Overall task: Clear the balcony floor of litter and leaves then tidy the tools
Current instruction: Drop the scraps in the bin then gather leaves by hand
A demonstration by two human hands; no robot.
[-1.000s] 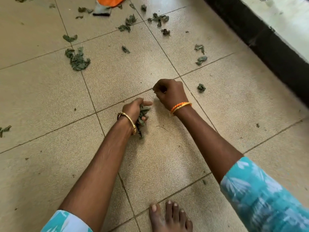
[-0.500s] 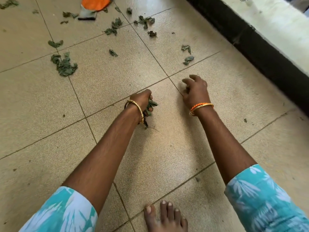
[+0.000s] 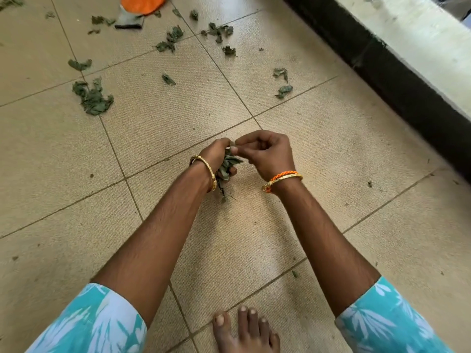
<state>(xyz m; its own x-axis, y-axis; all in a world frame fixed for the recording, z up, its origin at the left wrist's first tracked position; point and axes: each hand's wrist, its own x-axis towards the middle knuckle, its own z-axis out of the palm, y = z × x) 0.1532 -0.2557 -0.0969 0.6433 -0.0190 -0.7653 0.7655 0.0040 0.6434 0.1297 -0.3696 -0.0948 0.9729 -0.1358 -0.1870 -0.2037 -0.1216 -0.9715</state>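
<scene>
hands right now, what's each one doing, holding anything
Left hand: closed round a bunch of leaves.
Right hand: fingers curled, fingertips pinched at the top of that bunch; whether they grip a leaf cannot be told.

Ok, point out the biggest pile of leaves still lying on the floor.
The heap far left, straddling a tile joint. It is a dense clump of many overlapping leaves; the other patches, like the pair on the right, are only a few scattered leaves.

The orange glove (image 3: pixel 139 8) is cut off by the top edge of the frame. The left hand (image 3: pixel 216 156) hides most of its bunch of leaves (image 3: pixel 228 166). What the right hand (image 3: pixel 267 154) pinches is too small to tell.
</scene>
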